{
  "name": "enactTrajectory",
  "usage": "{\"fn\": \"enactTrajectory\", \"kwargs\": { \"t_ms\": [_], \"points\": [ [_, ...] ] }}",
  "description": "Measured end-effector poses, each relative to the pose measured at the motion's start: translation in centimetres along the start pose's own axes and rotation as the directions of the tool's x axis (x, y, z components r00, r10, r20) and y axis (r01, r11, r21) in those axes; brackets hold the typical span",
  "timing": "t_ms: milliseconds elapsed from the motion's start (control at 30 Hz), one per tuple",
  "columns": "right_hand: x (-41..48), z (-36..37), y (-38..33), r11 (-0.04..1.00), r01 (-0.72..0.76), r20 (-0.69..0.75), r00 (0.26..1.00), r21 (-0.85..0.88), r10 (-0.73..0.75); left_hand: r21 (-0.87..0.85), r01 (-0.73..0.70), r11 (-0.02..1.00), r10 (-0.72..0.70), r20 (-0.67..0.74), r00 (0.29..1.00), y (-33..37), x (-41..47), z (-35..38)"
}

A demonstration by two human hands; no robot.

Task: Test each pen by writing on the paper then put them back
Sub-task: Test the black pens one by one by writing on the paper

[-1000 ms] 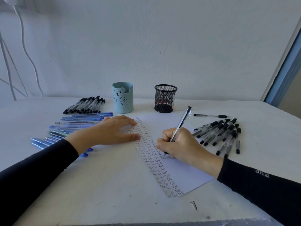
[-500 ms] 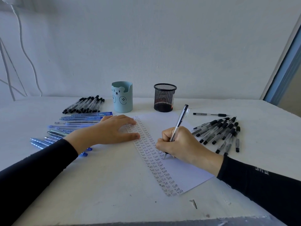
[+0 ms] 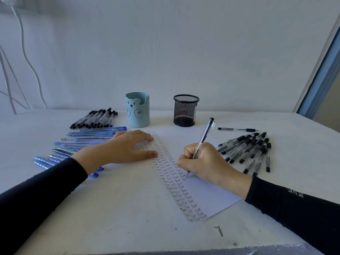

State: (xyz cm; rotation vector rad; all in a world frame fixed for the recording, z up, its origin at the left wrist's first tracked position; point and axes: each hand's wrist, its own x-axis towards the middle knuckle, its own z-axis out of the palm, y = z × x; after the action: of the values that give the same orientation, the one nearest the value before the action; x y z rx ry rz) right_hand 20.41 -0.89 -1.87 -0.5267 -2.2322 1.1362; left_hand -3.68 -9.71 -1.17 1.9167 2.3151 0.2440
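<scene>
On the white table we note a paper sheet, its left margin filled with rows of "Test". Black pens lie heaped to its right, blue pens to its left. Behind stand a blue bear cup, interior hidden, and a black mesh cup showing an unidentifiable reddish patch. The left hand presses flat on the sheet; the right hand grips a clear pen in curled fingers, tip on the paper.

2 black long sleeves; the right bears a pale logo.
</scene>
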Motion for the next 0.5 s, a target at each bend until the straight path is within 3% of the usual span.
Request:
{"fn": "enactTrajectory", "kwargs": {
  "t_ms": [500],
  "points": [
    [0.26, -0.50, -0.11, 0.998, -0.049, 0.013, 0.999, 0.040, 0.049, 0.011, -0.012, 1.000, 0.012, 0.003, 1.000, -0.03, 0.05, 0.11]
  ]
}}
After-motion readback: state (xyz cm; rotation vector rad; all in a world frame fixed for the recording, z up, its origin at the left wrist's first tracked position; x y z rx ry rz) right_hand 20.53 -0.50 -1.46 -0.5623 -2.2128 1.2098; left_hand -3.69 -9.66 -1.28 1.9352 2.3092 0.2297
